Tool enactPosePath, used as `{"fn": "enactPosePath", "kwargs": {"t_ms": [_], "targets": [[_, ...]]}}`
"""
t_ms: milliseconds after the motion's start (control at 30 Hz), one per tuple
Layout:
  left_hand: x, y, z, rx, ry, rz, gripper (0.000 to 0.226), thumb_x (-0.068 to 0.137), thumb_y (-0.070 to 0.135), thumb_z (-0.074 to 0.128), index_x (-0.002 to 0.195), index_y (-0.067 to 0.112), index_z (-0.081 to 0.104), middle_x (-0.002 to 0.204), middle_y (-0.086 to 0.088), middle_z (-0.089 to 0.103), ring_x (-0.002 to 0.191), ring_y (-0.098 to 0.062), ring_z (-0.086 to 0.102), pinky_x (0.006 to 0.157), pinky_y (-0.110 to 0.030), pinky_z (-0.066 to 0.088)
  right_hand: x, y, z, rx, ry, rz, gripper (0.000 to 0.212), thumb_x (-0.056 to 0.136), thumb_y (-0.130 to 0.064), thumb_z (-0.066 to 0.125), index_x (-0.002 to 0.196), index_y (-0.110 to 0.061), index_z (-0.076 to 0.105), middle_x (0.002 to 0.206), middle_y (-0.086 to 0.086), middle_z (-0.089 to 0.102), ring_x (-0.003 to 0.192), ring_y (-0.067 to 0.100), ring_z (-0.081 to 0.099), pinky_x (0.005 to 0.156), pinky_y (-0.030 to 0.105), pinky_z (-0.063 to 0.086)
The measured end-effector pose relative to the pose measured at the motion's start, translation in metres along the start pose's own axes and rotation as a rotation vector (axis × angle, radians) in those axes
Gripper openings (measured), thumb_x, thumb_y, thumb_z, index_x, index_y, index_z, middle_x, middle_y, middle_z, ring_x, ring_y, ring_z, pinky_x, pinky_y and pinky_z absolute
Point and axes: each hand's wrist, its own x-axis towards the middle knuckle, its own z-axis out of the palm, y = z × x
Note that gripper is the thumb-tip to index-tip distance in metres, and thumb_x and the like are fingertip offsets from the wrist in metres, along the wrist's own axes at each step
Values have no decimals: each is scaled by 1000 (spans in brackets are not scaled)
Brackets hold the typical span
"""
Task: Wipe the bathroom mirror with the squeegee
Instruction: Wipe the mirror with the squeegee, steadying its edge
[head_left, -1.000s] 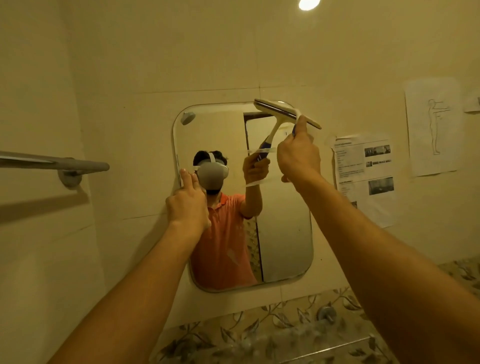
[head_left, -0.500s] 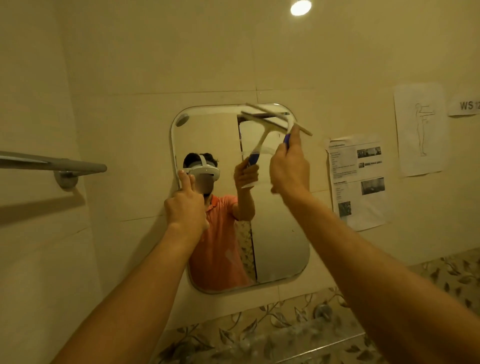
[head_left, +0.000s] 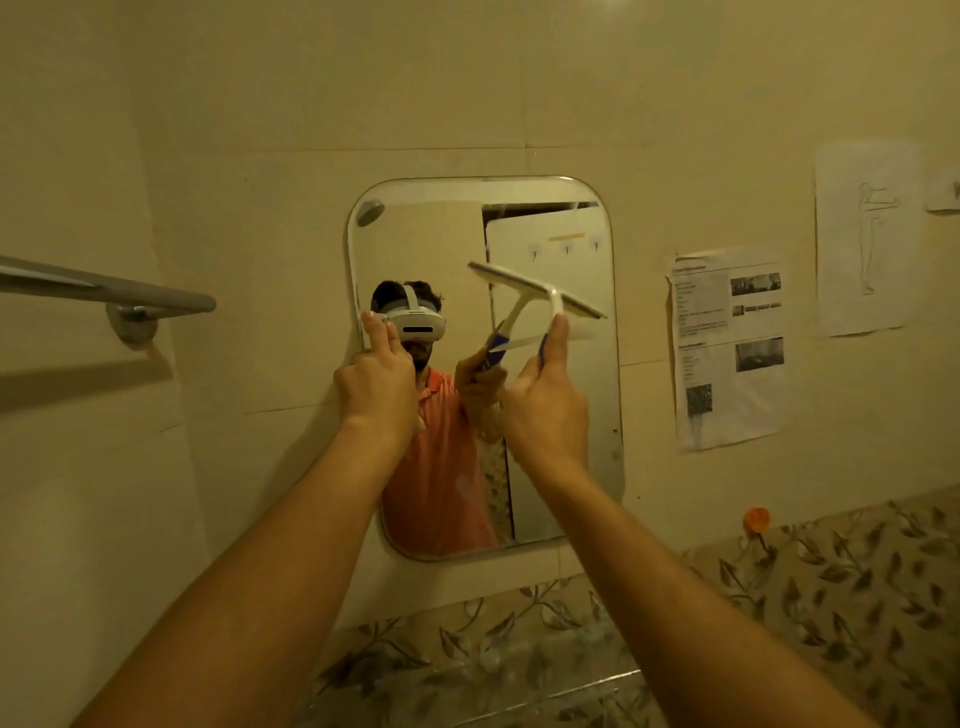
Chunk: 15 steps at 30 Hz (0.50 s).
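A rounded rectangular mirror (head_left: 550, 228) hangs on the tiled wall ahead. My right hand (head_left: 545, 410) grips the blue-and-white handle of a white squeegee (head_left: 540, 291), whose blade lies slanted against the glass about a third of the way down the mirror's right half. My left hand (head_left: 376, 384) rests at the mirror's left edge, with two fingers straight up along the rim. The glass reflects a person in an orange shirt wearing a white headset.
A metal towel bar (head_left: 119, 293) juts out from the left wall. Printed sheets (head_left: 727, 353) and a line drawing (head_left: 865, 239) are taped to the wall right of the mirror. Leaf-patterned tiles (head_left: 831, 571) run below, with an orange hook (head_left: 756, 519) at their top.
My right hand has drawn the squeegee down from the mirror's top edge to about a third of the way down. The left hand stays at the left rim. The camera has tilted down.
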Motion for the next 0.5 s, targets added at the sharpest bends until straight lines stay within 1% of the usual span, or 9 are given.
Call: {"fn": "enactPosePath", "kwargs": {"t_ms": [67,100,133,200,233,267,400,500], "targets": [[-1,0,0,-8,-6,-1,130,73,56,83,159,3,1,164,-23,-5,106,-24,64,80,-32,57,-3,3,-3,46,-9,-10,60,108,-36,31,158,-50,1,62,-6,51,46,6,52,41,20,36],[-1,0,0,-4,-10,-3,132,72,56,83,159,3,0,164,-23,-6,106,-24,64,80,-32,57,5,0,-7,81,-1,-22,58,109,-37,32,157,-51,3,62,-7,52,44,4,54,39,17,38],[-1,0,0,1,-12,-5,133,71,57,84,159,4,0,165,-23,-6,106,-23,64,80,-32,57,16,-5,-12,106,19,-40,57,109,-39,32,157,-51,5,63,-7,53,44,4,54,40,18,42],[0,0,1,7,-14,-6,133,71,58,83,159,4,-1,165,-23,-7,105,-23,64,79,-31,57,46,-20,-22,121,70,-50,56,109,-40,31,158,-50,6,69,-4,55,52,7,55,50,33,56],[1,0,1,5,-15,-7,133,71,58,83,159,4,-1,164,-23,-7,104,-23,64,79,-31,57,62,-28,-26,116,94,-36,56,109,-39,31,158,-49,6,73,-2,56,56,10,57,56,40,60],[1,0,2,2,-16,-10,133,71,58,83,159,4,-1,164,-23,-7,104,-23,64,79,-31,57,76,-36,-28,103,110,-21,55,110,-39,31,159,-47,7,75,-2,56,59,11,58,59,42,62],[2,1,4,-3,-3,-14,132,71,55,84,159,5,-1,164,-22,-8,102,-22,63,78,-31,56,102,-48,-30,65,121,26,57,110,-34,31,160,-46,7,75,-4,56,61,11,60,58,38,62],[4,1,8,11,-12,-10,130,73,56,82,159,5,-1,164,-23,-8,102,-23,63,78,-31,55,81,-36,-17,56,75,30,61,109,-33,33,159,-48,0,73,-2,56,57,11,59,49,31,57]]}}
